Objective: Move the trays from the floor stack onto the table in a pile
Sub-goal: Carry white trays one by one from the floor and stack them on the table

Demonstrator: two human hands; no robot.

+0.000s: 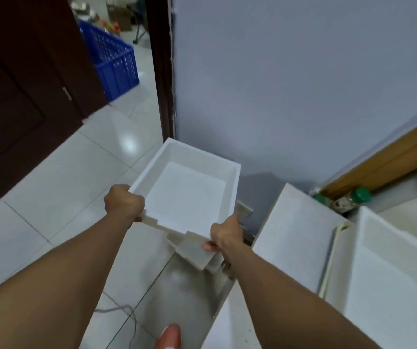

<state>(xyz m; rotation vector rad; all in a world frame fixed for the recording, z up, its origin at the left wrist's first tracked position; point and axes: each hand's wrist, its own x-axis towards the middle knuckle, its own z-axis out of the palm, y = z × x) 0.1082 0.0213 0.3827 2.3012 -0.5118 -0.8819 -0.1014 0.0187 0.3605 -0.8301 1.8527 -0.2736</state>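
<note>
Two hands are gripping a white, shallow, rectangular tray above the floor stack: left hand clamping its near-left corner, right hand clamping the near-right corner.

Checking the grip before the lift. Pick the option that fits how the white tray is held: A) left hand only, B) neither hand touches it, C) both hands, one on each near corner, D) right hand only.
C: the left hand and right hand each clasp a near corner of the white tray.
</note>
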